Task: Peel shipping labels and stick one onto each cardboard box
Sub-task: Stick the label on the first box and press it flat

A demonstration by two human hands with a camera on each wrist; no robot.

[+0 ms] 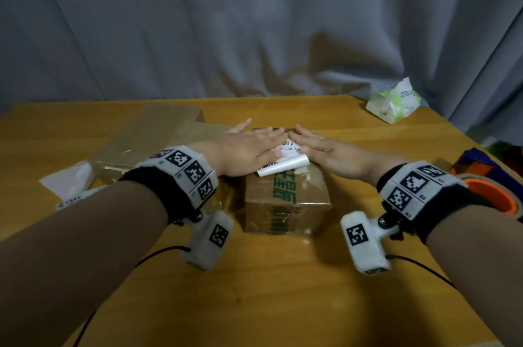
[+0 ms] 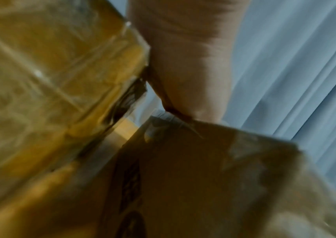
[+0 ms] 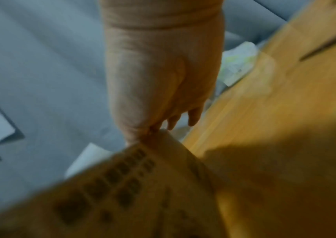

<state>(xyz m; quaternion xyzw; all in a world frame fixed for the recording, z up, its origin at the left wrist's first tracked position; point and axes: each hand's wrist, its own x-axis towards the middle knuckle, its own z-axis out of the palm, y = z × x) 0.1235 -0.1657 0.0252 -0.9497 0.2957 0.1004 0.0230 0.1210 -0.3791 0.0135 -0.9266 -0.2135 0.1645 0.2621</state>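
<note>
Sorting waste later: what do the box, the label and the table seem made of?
Box: brown cardboard, much of it under glossy clear tape that glints. Label: thin white paper, matte, its near edge curling up. Table: looks like wood or wood laminate, smooth yellow-brown; which one cannot be told.

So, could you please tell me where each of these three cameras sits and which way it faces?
Head: worn on the head, looking forward and down at the table; both forearms show, left hand and right hand flat on the label atop the cardboard box.
Left wrist: under the left wrist, looking along the palm; blurred.
Right wrist: likewise under the right; blurred.
Shared: all three show the box.
</note>
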